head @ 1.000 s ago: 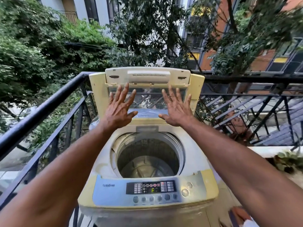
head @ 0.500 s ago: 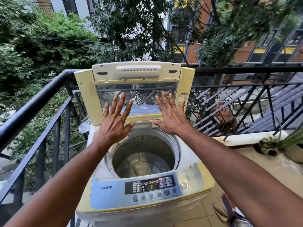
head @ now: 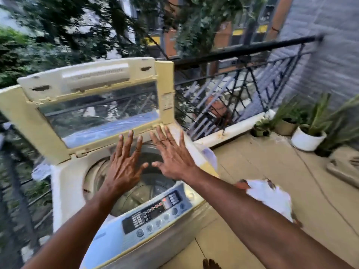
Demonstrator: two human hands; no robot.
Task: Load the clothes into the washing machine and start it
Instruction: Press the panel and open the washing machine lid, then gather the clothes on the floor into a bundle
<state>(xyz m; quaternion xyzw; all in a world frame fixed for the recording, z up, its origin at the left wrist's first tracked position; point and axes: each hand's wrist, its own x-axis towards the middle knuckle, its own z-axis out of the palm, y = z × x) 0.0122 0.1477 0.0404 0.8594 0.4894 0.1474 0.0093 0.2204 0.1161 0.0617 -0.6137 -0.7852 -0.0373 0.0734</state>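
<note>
A top-loading washing machine (head: pixel 64 183) stands on a balcony with its yellowed lid (head: pixel 93 105) folded upright at the back. The drum (head: pixel 153 187) is open and I see no clothes in it. The control panel (head: pixel 155 212) faces me at the front. My left hand (head: pixel 125 166) and my right hand (head: pixel 171 156) hover flat over the drum opening, fingers spread, holding nothing. A white pile with orange-brown bits (head: pixel 270 197), apparently cloth, lies on the floor to the right of the machine, partly behind my right forearm.
A black metal railing (head: pixel 242 49) runs behind and to the left of the machine. Potted plants (head: pixel 308 136) stand along the low ledge at the right by a grey wall. A thin cable (head: pixel 314 183) crosses the tiled floor. My foot (head: pixel 210 264) shows at the bottom.
The view has swung right and tilted, with blur. Both hands have come down from the raised lid to above the drum. The floor, plants and white pile have come into sight.
</note>
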